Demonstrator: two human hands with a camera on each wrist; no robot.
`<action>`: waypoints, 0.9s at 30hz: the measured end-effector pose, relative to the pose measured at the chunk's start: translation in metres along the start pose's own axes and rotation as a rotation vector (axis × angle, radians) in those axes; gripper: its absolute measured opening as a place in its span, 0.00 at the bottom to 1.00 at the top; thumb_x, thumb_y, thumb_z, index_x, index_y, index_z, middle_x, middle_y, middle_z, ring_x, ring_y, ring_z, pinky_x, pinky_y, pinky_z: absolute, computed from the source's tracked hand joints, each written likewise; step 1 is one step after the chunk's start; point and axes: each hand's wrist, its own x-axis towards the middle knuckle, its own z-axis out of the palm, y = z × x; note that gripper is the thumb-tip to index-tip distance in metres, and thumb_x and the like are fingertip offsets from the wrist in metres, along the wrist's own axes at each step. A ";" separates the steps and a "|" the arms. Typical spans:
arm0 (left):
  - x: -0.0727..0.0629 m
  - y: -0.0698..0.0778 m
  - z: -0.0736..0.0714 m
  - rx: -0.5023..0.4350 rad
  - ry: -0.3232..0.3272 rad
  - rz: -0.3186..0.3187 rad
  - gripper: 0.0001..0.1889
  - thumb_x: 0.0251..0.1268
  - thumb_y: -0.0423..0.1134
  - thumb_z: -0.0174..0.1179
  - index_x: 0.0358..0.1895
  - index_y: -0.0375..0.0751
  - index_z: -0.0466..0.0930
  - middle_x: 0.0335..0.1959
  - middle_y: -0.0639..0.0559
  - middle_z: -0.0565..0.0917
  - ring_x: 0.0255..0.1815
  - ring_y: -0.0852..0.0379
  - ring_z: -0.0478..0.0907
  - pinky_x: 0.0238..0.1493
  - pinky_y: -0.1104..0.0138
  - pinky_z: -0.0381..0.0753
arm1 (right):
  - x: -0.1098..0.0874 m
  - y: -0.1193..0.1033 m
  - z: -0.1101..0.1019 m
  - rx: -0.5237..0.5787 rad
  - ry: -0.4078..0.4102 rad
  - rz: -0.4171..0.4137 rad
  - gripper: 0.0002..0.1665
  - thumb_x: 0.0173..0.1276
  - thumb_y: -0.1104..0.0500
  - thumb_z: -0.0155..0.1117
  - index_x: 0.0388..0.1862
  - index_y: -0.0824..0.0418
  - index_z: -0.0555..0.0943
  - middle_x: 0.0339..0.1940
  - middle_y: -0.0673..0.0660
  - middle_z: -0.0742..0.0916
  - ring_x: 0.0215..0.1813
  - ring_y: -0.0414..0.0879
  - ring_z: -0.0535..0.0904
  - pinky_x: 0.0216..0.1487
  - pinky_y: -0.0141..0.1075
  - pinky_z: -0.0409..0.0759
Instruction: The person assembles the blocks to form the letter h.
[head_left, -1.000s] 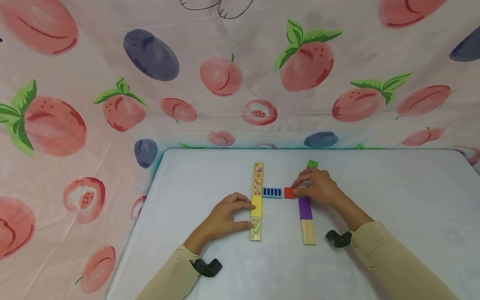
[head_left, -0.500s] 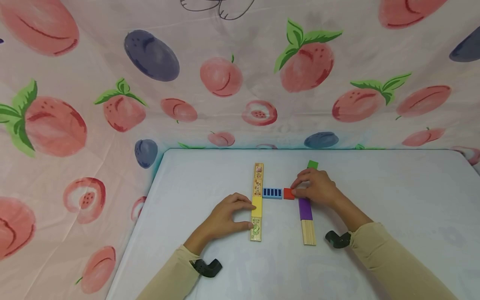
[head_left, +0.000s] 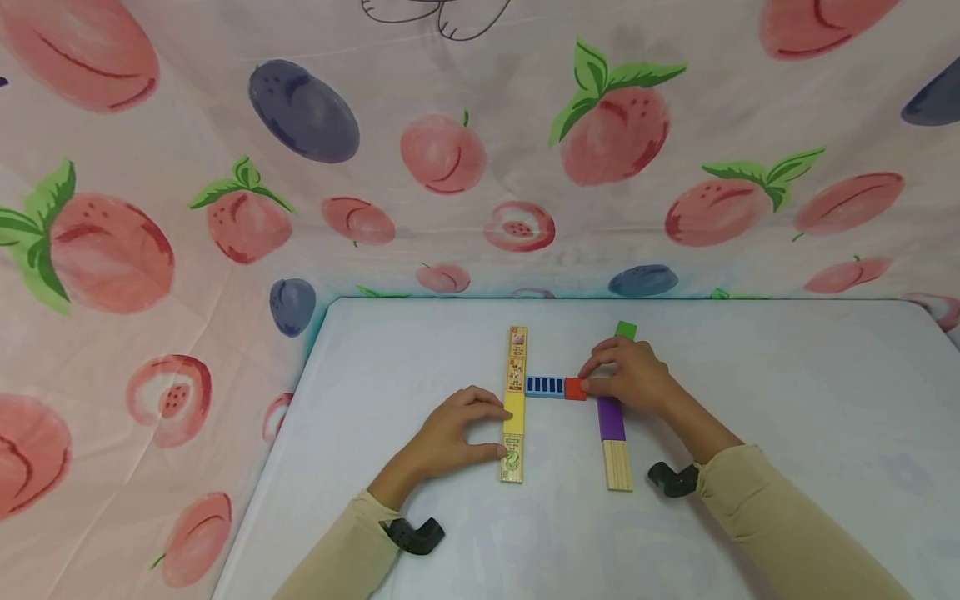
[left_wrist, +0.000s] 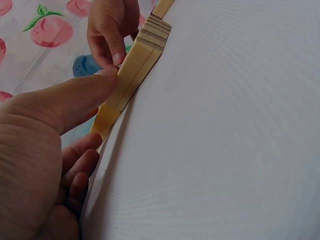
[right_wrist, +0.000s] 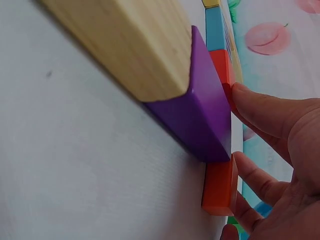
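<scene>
Wooden blocks lie in an H-like layout. My left hand rests beside the left column, fingers spread. Its thumb touches a block with a green print, and a fingertip reaches the yellow block. Between the columns, a light-blue block with dark bars meets the left column. Against its right end sits the red block, which my right hand holds with thumb and index finger. In the right wrist view the other fingers are beside an orange block, below the purple block.
The right column also has a green block at its far end and a plain wood block at its near end. Two printed blocks top the left column. A white-covered table meets a fruit-patterned cloth behind.
The red block has slid left with my right hand, closing the small gap to the light-blue block. My left hand has stayed in place.
</scene>
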 end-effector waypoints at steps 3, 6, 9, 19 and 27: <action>0.000 0.000 0.000 0.001 -0.002 0.002 0.24 0.58 0.50 0.75 0.59 0.56 0.85 0.58 0.62 0.77 0.63 0.61 0.73 0.67 0.57 0.75 | 0.000 -0.001 0.000 -0.001 0.000 -0.004 0.07 0.64 0.53 0.74 0.41 0.48 0.91 0.63 0.61 0.80 0.70 0.70 0.65 0.57 0.69 0.70; 0.000 -0.001 0.000 0.007 -0.002 0.008 0.24 0.58 0.51 0.75 0.59 0.57 0.85 0.58 0.62 0.77 0.63 0.61 0.73 0.67 0.57 0.75 | 0.000 -0.001 0.000 0.000 0.001 -0.007 0.07 0.64 0.54 0.73 0.41 0.48 0.91 0.63 0.61 0.80 0.70 0.70 0.65 0.57 0.68 0.71; 0.000 -0.001 0.000 0.014 0.002 0.017 0.24 0.58 0.52 0.75 0.59 0.57 0.85 0.58 0.62 0.77 0.63 0.61 0.73 0.67 0.58 0.75 | 0.000 -0.001 0.000 0.001 0.003 -0.006 0.06 0.64 0.54 0.73 0.41 0.48 0.91 0.63 0.61 0.80 0.70 0.71 0.65 0.57 0.68 0.71; 0.000 -0.001 0.000 0.017 0.003 0.013 0.24 0.58 0.51 0.75 0.59 0.57 0.85 0.58 0.63 0.77 0.63 0.61 0.73 0.67 0.58 0.75 | 0.000 -0.001 0.000 -0.002 0.002 -0.011 0.06 0.65 0.53 0.73 0.40 0.48 0.91 0.63 0.62 0.80 0.70 0.71 0.65 0.57 0.70 0.70; 0.000 -0.001 0.000 0.014 0.001 0.017 0.24 0.58 0.51 0.75 0.59 0.57 0.85 0.59 0.62 0.77 0.63 0.61 0.73 0.67 0.57 0.75 | 0.001 0.000 0.001 0.000 0.003 -0.013 0.06 0.65 0.54 0.73 0.40 0.48 0.91 0.62 0.62 0.80 0.69 0.71 0.65 0.57 0.67 0.72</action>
